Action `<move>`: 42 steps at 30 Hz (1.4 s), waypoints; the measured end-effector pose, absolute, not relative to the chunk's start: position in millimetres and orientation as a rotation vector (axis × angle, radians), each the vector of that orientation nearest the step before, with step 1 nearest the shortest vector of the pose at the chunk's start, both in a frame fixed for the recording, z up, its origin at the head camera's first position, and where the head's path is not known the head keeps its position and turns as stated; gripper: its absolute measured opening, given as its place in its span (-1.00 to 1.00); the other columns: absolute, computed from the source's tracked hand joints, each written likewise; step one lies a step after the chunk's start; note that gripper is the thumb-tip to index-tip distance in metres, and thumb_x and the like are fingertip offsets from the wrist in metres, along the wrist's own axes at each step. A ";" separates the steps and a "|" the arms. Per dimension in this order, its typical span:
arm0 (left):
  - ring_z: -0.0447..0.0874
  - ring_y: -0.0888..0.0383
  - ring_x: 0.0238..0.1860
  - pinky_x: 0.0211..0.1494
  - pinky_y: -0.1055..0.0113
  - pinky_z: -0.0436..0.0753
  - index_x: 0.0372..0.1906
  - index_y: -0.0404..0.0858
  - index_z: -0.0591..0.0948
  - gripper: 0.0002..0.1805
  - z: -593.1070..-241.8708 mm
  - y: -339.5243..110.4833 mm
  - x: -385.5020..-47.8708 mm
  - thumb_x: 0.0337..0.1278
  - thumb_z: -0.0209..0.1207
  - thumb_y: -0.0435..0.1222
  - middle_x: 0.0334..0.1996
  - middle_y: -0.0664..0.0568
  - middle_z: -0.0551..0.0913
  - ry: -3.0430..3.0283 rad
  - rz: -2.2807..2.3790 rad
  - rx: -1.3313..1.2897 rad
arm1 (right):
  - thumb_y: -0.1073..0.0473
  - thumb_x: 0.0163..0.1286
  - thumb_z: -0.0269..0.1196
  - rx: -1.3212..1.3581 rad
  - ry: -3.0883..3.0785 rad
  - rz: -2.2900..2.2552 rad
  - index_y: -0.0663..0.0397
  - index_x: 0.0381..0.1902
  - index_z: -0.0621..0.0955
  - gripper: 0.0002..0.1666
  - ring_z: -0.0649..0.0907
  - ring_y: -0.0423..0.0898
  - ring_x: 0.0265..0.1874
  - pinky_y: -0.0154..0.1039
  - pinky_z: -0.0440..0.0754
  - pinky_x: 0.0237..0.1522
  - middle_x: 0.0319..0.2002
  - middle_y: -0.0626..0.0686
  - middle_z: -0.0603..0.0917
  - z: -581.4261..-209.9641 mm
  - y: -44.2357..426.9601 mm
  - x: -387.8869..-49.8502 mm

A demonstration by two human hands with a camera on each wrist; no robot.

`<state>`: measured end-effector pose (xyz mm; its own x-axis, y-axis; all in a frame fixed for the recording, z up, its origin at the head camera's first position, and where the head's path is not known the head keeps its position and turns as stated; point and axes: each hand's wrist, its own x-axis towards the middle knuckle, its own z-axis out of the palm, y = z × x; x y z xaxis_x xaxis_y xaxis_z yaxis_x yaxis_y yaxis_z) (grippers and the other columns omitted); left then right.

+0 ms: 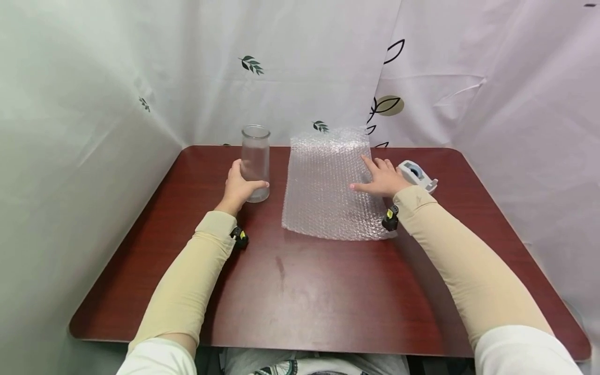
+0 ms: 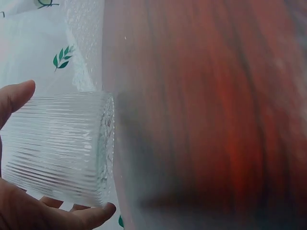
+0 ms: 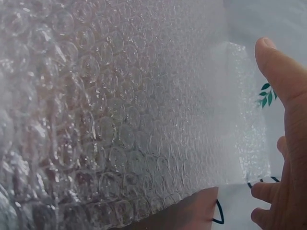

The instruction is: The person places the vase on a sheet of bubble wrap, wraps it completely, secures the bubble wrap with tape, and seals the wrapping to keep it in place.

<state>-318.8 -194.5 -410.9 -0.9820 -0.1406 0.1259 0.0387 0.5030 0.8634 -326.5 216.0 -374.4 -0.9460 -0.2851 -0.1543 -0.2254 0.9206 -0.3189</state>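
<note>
A tall clear glass jar (image 1: 255, 156) stands upright toward the back left of the table. My left hand (image 1: 238, 188) holds its lower part, the thumb on one side and the fingers on the other. Fine vertical ribs show on the jar (image 2: 57, 143) in the left wrist view. To the right, a sheet of bubble wrap (image 1: 323, 192) lies flat, its far end rising against the curtain. Over its right edge hovers my right hand (image 1: 383, 179), fingers and thumb spread and holding nothing. The right wrist view shows the raised bubbles (image 3: 110, 96) close up.
A white tape dispenser (image 1: 418, 176) sits just beyond my right wrist. The dark red wooden table (image 1: 300, 297) has rounded corners. A white leaf-printed curtain (image 1: 300, 67) closes off the back and both sides.
</note>
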 end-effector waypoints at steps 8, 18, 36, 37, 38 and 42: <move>0.22 -0.22 0.30 0.36 -0.14 0.20 0.40 -0.15 0.30 0.02 -405.6 -181.8 -319.8 -0.27 0.55 -0.12 0.29 -0.15 0.36 -2.615 -1.329 0.048 | -0.60 0.22 0.14 -0.399 2.908 -0.450 -0.14 0.66 -0.16 0.33 -0.15 0.45 0.53 0.48 -0.19 0.39 0.56 0.42 -0.09 -374.3 217.8 -326.3; 0.17 -0.27 0.22 0.26 -0.12 0.31 0.39 -0.12 0.33 0.01 -393.5 -172.7 -322.2 -0.31 0.56 -0.07 0.26 -0.18 0.36 -2.663 -1.172 -0.015 | -0.57 0.23 0.17 -0.417 2.933 -0.467 -0.11 0.66 -0.14 0.32 -0.15 0.42 0.54 0.42 -0.18 0.43 0.57 0.41 -0.07 -368.9 215.4 -328.5; 0.26 -0.20 0.10 0.06 -0.14 0.44 0.37 -0.04 0.38 0.01 -384.3 -144.1 -320.0 -0.37 0.49 0.06 0.17 -0.13 0.39 -2.781 -0.788 -0.194 | -0.53 0.21 0.23 -0.519 3.038 -0.471 -0.09 0.65 -0.11 0.32 0.05 0.33 0.53 0.39 -0.02 0.42 0.55 0.37 0.05 -364.9 207.3 -329.9; 0.26 -0.20 0.10 0.06 -0.14 0.45 0.38 -0.04 0.38 0.01 -383.8 -143.0 -320.1 -0.38 0.49 0.06 0.17 -0.13 0.40 -2.781 -0.783 -0.197 | -0.53 0.21 0.24 -0.520 3.043 -0.467 -0.10 0.65 -0.12 0.33 0.06 0.32 0.53 0.38 -0.01 0.42 0.55 0.36 0.06 -364.4 206.8 -330.0; 0.27 -0.19 0.10 0.05 -0.14 0.45 0.38 -0.04 0.39 0.01 -383.3 -141.9 -320.2 -0.38 0.49 0.06 0.17 -0.13 0.40 -2.780 -0.783 -0.200 | -0.51 0.22 0.24 -0.522 3.048 -0.469 -0.10 0.65 -0.12 0.32 0.06 0.32 0.53 0.38 -0.01 0.42 0.54 0.36 0.06 -364.0 206.4 -329.9; 0.27 -0.18 0.10 0.04 -0.13 0.45 0.37 -0.03 0.40 0.01 -380.9 -137.7 -319.8 -0.39 0.49 0.07 0.16 -0.13 0.41 -2.787 -0.752 -0.210 | -0.49 0.23 0.25 -0.533 3.061 -0.483 -0.09 0.65 -0.11 0.31 0.08 0.32 0.52 0.38 0.00 0.42 0.54 0.35 0.08 -362.2 204.9 -330.4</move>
<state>-319.8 -137.7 -380.9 -0.9594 0.0741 0.2723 0.2011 0.8566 0.4752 -330.4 204.9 -362.2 -0.9426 -0.3293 0.0552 -0.3303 0.8954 -0.2987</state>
